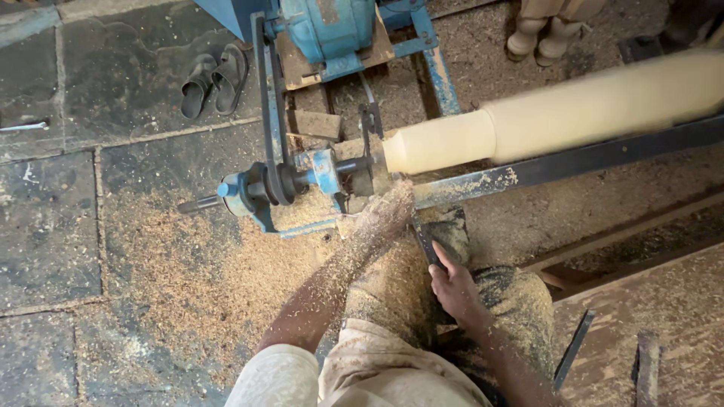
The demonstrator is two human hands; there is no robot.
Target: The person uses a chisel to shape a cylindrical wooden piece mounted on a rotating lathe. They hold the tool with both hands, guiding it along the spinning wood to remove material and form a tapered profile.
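Left hand (388,211), sawdust-coated, fingers pressed down on the turning chisel (422,240) at the tool rest (483,183); right hand (455,290) grips its handle behind. Beyond, spinning wooden workpiece (558,117). Judged: shaping cut underway; steady feed needed next.

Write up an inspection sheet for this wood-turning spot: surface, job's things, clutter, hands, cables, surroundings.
Surface: stone slab floor, thick with sawdust near the machine.
Job's things: pale wooden workpiece mounted on the blue lathe, blurred; dark chisel angled toward its left end.
Clutter: pair of sandals on the floor; turned wooden pieces at top; flat metal tools on the boards at right.
Hands: left hand, coated in sawdust, by the chisel tip at the tool rest; right hand grips the chisel's rear.
Cables: nothing seen; a dark drive belt runs to the motor.
Surroundings: wooden planks at right.
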